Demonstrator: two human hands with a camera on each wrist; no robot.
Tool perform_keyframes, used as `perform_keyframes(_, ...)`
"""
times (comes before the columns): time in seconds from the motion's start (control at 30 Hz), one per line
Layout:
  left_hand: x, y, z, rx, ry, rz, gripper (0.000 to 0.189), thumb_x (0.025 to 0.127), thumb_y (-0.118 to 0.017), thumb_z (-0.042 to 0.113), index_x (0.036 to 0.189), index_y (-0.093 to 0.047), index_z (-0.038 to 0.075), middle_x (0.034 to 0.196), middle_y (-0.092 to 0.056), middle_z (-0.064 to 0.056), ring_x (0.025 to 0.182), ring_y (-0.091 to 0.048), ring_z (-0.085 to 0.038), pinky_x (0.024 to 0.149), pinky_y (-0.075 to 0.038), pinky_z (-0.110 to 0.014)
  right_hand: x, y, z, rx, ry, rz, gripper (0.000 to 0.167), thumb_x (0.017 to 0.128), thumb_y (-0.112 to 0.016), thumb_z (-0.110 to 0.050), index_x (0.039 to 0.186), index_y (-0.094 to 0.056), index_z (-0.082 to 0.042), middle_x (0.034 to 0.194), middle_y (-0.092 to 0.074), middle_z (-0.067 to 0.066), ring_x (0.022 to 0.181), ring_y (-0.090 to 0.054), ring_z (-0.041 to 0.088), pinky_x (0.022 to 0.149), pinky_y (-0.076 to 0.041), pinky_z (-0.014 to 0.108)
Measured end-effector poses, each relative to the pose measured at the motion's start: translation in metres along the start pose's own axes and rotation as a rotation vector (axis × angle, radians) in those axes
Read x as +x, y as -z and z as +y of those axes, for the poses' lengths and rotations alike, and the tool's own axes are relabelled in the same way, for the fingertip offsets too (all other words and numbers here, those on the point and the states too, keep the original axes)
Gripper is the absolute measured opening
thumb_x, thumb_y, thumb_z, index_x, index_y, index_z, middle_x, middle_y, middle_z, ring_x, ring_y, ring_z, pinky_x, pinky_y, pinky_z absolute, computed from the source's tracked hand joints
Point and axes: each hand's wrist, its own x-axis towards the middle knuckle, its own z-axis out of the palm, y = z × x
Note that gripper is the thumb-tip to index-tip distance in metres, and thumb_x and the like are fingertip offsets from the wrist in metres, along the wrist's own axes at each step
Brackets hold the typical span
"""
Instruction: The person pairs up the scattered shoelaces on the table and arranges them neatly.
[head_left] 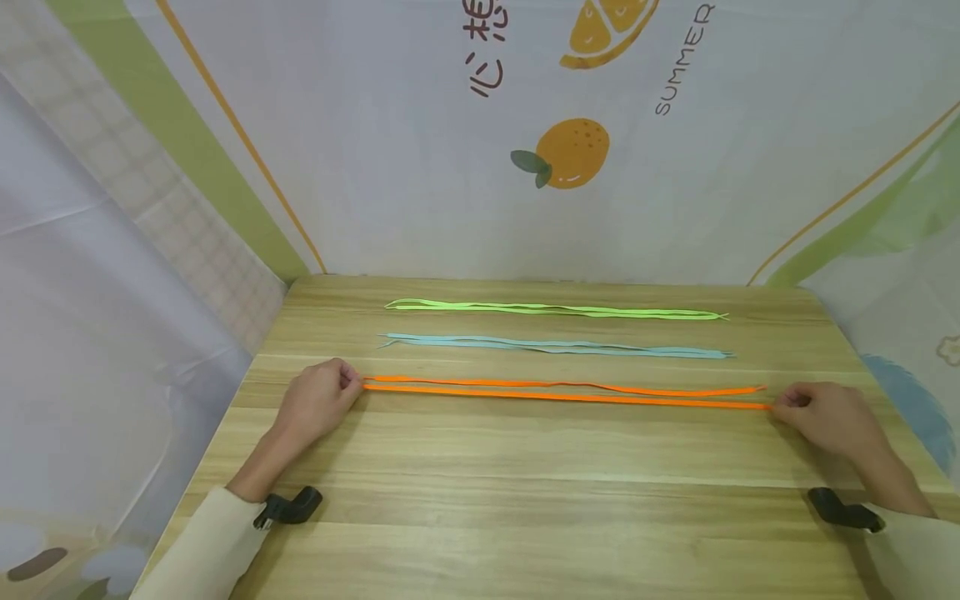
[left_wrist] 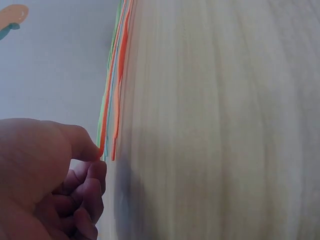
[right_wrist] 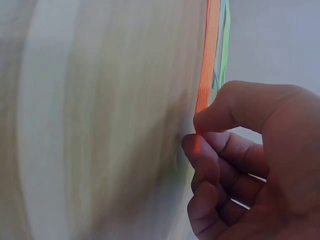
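A flat orange shoelace (head_left: 570, 397) is drawn straight across the table, its two ends held by my hands. My left hand (head_left: 318, 398) pinches the left end between thumb and fingertips. At the other side, my right hand (head_left: 828, 417) pinches the right end, and a short bit of orange pokes past the fingertips in the right wrist view. Just behind the taut length lies a second orange strand (head_left: 675, 392), slightly wavy, with a loose tip near the right hand. In the left wrist view, a loose orange tip (left_wrist: 114, 150) shows beside the left fingertips.
Farther back, a light blue shoelace (head_left: 555, 344) and a neon green shoelace (head_left: 555, 309) lie doubled, roughly parallel to the orange one. The wooden table (head_left: 525, 508) ends at a white printed cloth (head_left: 420, 192). Black wrist mounts (head_left: 294, 506) sit at both sleeves.
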Motion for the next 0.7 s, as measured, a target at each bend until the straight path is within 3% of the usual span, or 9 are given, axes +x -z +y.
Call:
perform_keyframes(0.27,0.0031,-0.0021,0.002,0.017,0.004,-0.006,0.017,0.102,-0.066,0.011,0.096,-0.072,-0.003,0.081,-0.07,-0.008,0.068,-0.061,-0.021,0.062,-0.053,-0.04,0.0064,-0.0028,-0.0046,-0.017,0.036,0.037,0.011,0.092,-0.078,-0.018,0.086,-0.079,-0.009,0.076,-0.071,-0.005,0.063,-0.051,0.007,0.061,-0.041,0.031)
perform_keyframes(0.7,0.0069,-0.0068,0.0055,0.01,0.051,-0.051,0.023,0.103,-0.068,0.017,0.098,-0.074,-0.005,0.082,-0.072,-0.009,0.067,-0.063,-0.022,0.062,-0.055,-0.041,0.0107,-0.0053,-0.0099,0.007,0.002,0.031,0.012,0.093,-0.079,-0.019,0.091,-0.082,-0.008,0.078,-0.072,-0.006,0.067,-0.051,0.011,0.063,-0.04,0.032)
